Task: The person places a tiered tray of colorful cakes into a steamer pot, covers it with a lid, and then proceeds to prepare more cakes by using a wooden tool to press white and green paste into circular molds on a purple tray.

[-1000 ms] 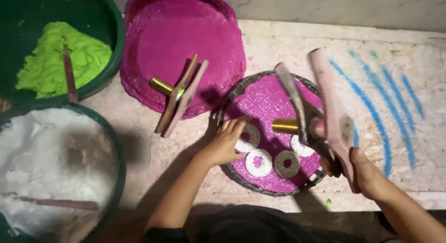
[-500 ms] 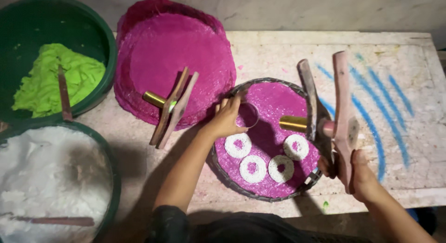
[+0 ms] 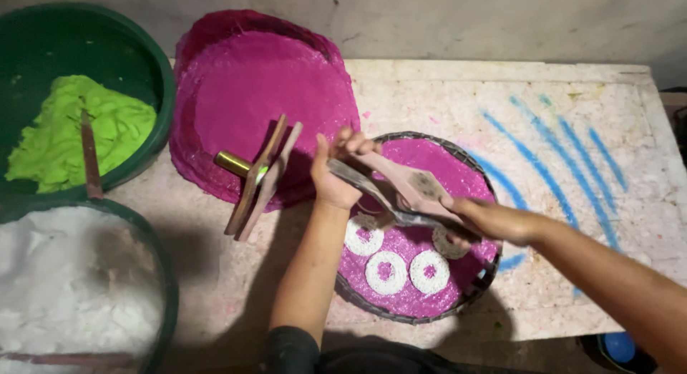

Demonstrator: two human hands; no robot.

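Both my hands hold a wooden two-paddle press tool [image 3: 408,191], which lies slanted over a round woven tray [image 3: 472,288] lined with pink. My left hand [image 3: 335,175] grips the tool's upper left end, my right hand [image 3: 486,220] its lower right end. Several white dough rings with pink centres [image 3: 386,272] lie on the tray below the tool. One ring [image 3: 447,243] is partly hidden under my right hand.
A second wooden press with a brass cylinder [image 3: 256,177] lies on the edge of a large pink mat [image 3: 265,95]. At the left stand a green bowl of green dough [image 3: 79,130] with a stick, and a bowl of white dough [image 3: 64,295]. Blue streaks [image 3: 544,159] mark the pale table.
The press stood upright in my right hand at the tray's right side; now it is lowered across the tray. My left hand has left the rings and taken hold of its far end.
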